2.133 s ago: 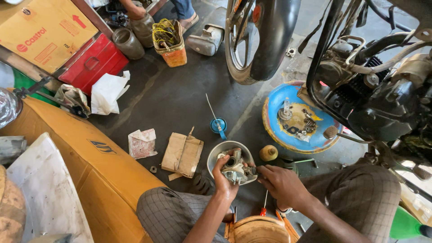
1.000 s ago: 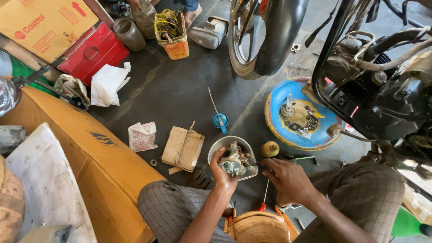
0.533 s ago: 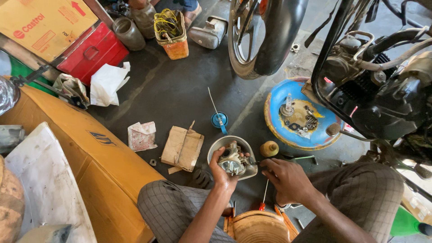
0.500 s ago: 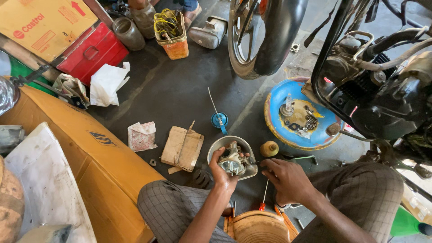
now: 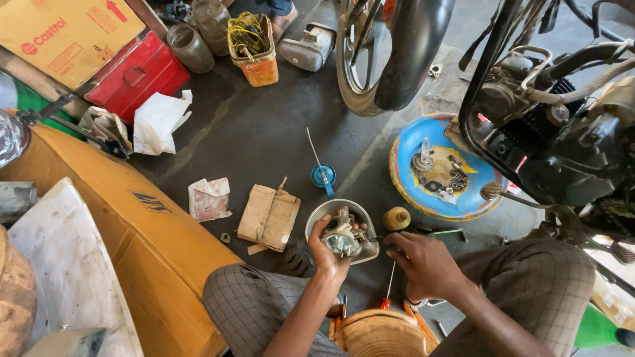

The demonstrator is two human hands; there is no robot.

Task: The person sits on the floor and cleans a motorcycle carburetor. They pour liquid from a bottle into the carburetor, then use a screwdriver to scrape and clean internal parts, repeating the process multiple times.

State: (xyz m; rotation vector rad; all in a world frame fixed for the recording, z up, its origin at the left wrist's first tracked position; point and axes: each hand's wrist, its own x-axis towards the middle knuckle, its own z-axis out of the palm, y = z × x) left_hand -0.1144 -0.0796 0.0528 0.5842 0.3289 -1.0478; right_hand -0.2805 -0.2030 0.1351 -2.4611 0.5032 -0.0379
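The left hand [image 5: 329, 250] is cupping one small cast-metal carburettor [image 5: 342, 237], fingers curled round its knobbly grey body, holding it just over a round, dull metal bowl [image 5: 322, 213]. Its long axis cannot be told. The right hand [image 5: 425, 263] is pinching a thin dark tool, its tip pointing left toward the carburettor. One flattened cardboard piece [image 5: 268, 217] is lying left of the left hand; one blue dished metal pan [image 5: 410, 141] of small parts is sitting beyond the right.

You sit on the stained concrete floor [image 5: 264, 132] of a motorcycle repair workshop. A stripped black motorcycle engine and frame [image 5: 549, 125] stands at right, a black rear wheel with mudguard [image 5: 390, 53] ahead. A round blue metal pan of small parts [image 5: 443, 172] and a red metal toolbox [image 5: 132, 73] lie nearby.
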